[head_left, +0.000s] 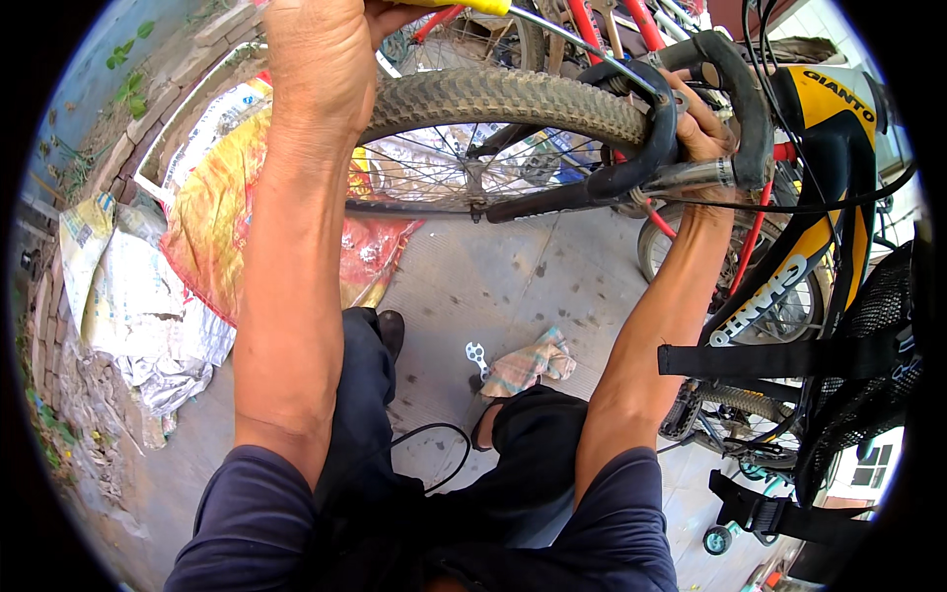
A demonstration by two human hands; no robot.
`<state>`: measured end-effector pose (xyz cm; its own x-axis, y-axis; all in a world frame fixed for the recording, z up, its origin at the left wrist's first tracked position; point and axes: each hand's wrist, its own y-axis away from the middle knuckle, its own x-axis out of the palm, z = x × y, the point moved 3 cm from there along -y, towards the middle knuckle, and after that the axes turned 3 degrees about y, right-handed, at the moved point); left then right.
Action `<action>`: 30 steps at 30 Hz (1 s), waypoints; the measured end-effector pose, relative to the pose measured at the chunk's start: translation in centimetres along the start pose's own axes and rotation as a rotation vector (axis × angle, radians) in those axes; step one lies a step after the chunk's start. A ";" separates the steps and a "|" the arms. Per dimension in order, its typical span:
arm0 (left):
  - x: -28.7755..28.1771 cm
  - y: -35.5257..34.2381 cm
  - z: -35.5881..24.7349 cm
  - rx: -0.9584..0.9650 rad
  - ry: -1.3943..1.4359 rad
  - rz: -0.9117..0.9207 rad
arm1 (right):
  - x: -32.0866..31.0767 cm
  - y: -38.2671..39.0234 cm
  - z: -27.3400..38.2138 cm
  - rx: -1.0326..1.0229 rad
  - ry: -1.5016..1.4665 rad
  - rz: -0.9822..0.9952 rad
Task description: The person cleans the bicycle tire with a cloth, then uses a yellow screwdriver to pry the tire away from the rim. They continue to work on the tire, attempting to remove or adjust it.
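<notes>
My left hand (330,59) reaches to the top edge of the view, partly cut off, closed on a screwdriver with a yellow handle (483,4). Its long metal shaft (572,41) slants down to the right, and the tip meets the black arch of a bicycle's suspension fork (663,128). Around that fork, near its crown, my right hand (702,128) is wrapped, with some fingers hidden behind the arch. A knobby, dusty front wheel (513,94) sits in the fork between my arms. The black and yellow bicycle frame (829,128) extends down the right side.
A spotted wrench plate (476,357) and a checked cloth (533,363) lie on the paving by my feet. Plastic sacks (212,197) spread at the left. Red-framed bicycles (755,232) stand behind. A black mesh bag with straps (873,345) hangs at the right.
</notes>
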<state>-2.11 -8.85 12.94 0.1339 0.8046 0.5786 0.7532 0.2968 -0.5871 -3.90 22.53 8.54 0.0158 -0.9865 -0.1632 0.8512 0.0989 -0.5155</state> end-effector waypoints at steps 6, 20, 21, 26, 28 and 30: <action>-2.5 -0.5 0.7 -0.110 -0.430 -0.221 | -0.4 0.1 -0.1 0.022 0.021 -0.023; -2.9 -0.6 0.8 0.006 -0.309 -0.130 | -0.2 0.0 0.0 0.021 0.037 -0.038; -3.0 -0.6 0.7 0.024 -0.311 -0.101 | -0.2 0.1 0.0 0.025 0.033 -0.051; -3.1 -0.7 0.8 0.133 -0.309 -0.031 | -0.3 0.0 -0.2 0.008 0.057 -0.027; -2.6 0.0 1.0 0.080 -0.269 -0.108 | 0.0 0.2 -0.2 0.019 0.022 -0.030; -2.3 0.1 1.1 -0.008 -0.221 -0.077 | -0.5 0.3 -0.2 -0.042 -0.016 -0.134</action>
<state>-3.04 -10.05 10.93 -0.0682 0.8729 0.4830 0.7607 0.3587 -0.5409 -3.75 23.04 8.24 -0.0881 -0.9931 -0.0775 0.8234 -0.0288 -0.5667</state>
